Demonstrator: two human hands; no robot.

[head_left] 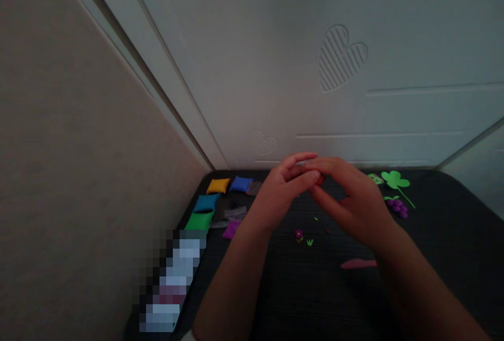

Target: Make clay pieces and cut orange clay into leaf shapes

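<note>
My left hand [277,191] and my right hand [356,202] meet above the dark table, fingertips pressed together. Between them shows a bit of a small red lump [322,179], which looks like modelling clay; the fingers hide most of it. Below the hands lie a tiny purple flower [298,234], a little green grass-like piece [310,243] and a small reddish crumb [328,231]. A pink plastic clay knife [357,264] lies partly behind my right forearm.
Clay packets in yellow [218,185], blue [241,184], teal [206,203], green [199,221] and purple [232,229] lie at left, above a blurred-out device [173,283]. At right are a green clover shape [395,179] and purple grape-like cluster [398,208]. A white panel [275,68] stands behind.
</note>
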